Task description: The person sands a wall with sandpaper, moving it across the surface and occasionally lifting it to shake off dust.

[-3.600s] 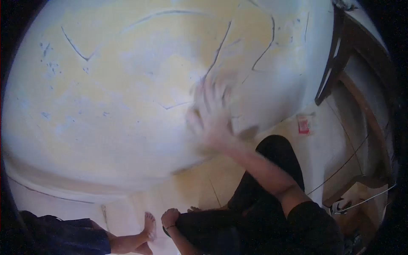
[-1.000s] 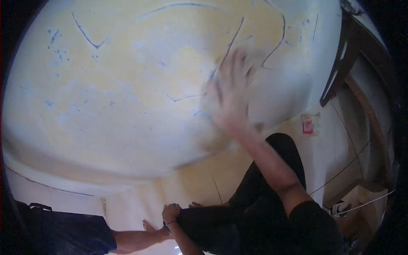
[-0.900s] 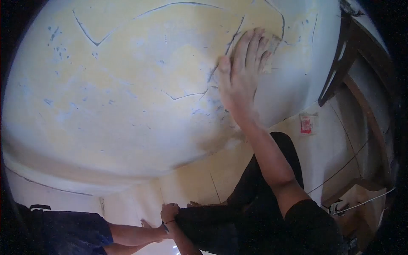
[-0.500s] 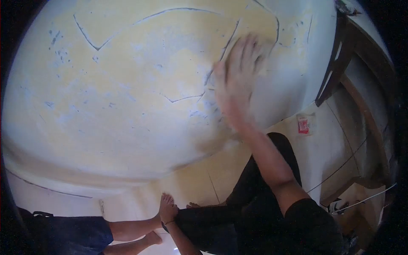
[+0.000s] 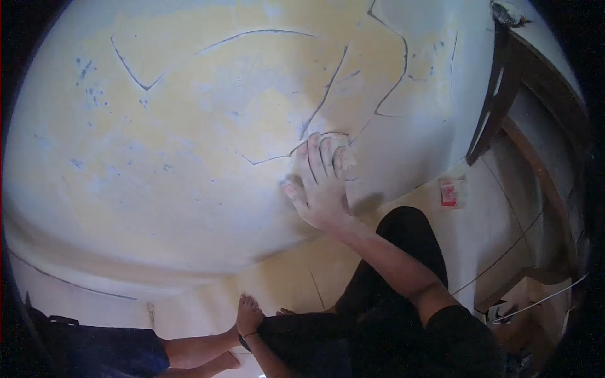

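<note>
Right hand (image 5: 320, 192), fingers slightly spread, is holding a pale sheet (image 5: 351, 164) against the cracked wall (image 5: 189, 126); left hand (image 5: 250, 323) is resting by the knee (image 5: 272, 327), its grip unclear. Keeping pressure even and flat is likely serving best.

We see a matt, chalky wall (image 5: 189, 126), cracked and pitted, and a papery sheet (image 5: 351, 164) against it. Near the wall edge of the faintly glossy floor (image 5: 287, 277) sits a plastic-looking packet (image 5: 449, 193).
</note>
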A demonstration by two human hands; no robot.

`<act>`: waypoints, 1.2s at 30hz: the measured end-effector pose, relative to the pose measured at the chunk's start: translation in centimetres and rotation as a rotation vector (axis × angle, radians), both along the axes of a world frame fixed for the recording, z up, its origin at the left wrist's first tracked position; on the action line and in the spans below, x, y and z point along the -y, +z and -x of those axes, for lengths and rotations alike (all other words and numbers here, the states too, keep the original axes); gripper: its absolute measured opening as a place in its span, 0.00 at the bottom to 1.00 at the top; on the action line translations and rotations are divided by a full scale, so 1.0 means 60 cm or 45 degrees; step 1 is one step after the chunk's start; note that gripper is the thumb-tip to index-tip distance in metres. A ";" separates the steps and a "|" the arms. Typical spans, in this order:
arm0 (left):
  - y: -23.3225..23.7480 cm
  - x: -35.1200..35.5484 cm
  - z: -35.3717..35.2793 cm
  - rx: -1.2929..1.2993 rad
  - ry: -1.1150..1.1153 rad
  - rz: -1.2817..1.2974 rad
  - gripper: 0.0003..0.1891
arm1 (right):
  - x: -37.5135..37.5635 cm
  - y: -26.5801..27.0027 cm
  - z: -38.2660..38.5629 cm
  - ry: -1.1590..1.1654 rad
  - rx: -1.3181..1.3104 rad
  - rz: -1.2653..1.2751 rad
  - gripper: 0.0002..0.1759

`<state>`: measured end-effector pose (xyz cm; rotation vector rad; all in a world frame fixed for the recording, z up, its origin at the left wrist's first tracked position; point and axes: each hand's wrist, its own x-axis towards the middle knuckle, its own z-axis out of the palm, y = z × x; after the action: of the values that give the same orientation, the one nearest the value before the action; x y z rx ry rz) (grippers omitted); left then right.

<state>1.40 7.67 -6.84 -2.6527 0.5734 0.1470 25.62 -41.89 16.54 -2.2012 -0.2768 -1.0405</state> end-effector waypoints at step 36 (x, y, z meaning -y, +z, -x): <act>0.097 0.117 0.032 0.152 0.906 0.255 0.19 | 0.069 -0.005 0.021 -0.284 0.366 -0.091 0.41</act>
<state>-0.51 0.66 -1.02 -2.9134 -0.4347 0.1376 24.38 -46.00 16.24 -2.0492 -0.1189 -1.4703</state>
